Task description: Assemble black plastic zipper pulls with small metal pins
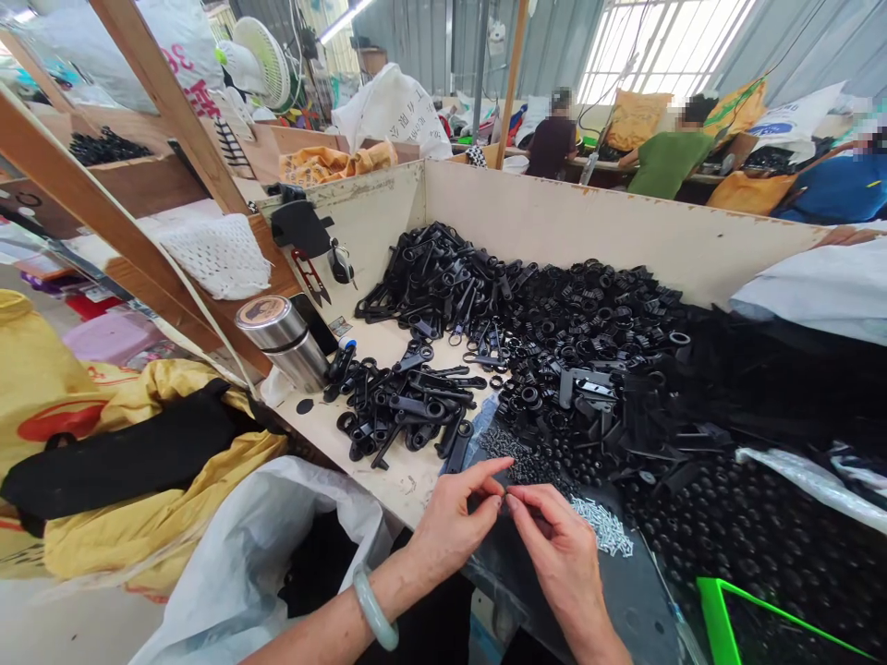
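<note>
My left hand (457, 513), with a pale bangle (375, 610) on its wrist, is pinched with the index finger stretched forward. Its thumb tip almost meets the pinched fingertips of my right hand (558, 550). Whatever lies between the fingertips is too small to make out. Just beyond them spreads a pile of tiny black parts (509, 451). Silver screws (604, 526) lie beside my right hand on the dark work surface (624, 600). Black plastic arms with ringed ends (416, 406) are heaped ahead of my left hand.
Black rings (596, 305) and more arms (436, 277) are piled against the bin's back wall (554, 212). A steel flask (287, 346) stands left. Round black pieces (762, 545) and a green-rimmed tray (713, 619) lie right. An open white sack (256, 526) is below left. Co-workers sit beyond the wall.
</note>
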`<state>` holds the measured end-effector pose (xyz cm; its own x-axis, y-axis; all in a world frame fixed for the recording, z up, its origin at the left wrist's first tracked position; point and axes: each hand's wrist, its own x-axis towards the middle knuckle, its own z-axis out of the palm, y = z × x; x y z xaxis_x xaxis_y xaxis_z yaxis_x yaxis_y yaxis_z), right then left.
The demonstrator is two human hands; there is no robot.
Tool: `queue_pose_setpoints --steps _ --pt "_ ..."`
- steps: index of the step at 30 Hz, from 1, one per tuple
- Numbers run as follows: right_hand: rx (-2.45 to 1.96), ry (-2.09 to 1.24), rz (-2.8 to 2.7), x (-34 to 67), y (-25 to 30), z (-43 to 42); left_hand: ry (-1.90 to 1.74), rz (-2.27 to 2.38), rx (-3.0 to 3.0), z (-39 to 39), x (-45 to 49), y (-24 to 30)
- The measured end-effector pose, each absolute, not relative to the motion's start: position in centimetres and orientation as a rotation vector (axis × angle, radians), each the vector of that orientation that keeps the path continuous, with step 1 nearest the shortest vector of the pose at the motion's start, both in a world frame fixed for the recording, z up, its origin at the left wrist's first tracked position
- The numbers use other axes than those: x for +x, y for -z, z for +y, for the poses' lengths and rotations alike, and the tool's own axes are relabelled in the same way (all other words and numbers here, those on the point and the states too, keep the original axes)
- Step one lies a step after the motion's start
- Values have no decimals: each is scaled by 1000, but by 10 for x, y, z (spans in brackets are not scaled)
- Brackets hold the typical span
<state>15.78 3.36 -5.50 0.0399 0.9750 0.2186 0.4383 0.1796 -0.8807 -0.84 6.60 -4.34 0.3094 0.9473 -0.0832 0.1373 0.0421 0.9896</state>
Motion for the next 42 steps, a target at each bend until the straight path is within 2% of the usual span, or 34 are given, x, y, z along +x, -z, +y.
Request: queue_pose_setpoints --steps 15,22,28,32,35,38,42 --pt "-1329 -552 -1606 155 53 28 -853 1119 950 75 2 28" --pt "-1347 -479 -1638 151 53 27 -855 1124 937 71 2 22" --pt "-1347 -392 -1706 157 52 25 -826 1193 1170 55 -9 35" --pt "-1281 -253 -1897 170 54 18 -859 1473 1757 52 -31 41" --pt "-1231 -135 -2011 177 59 11 -646 1654 2183 64 -43 39" --pt "-1236 -65 -2047 179 66 7 -395 1697 2328 76 -44 35" --pt "-1300 -45 -2055 175 71 4 -358 1657 2383 79 -41 33"
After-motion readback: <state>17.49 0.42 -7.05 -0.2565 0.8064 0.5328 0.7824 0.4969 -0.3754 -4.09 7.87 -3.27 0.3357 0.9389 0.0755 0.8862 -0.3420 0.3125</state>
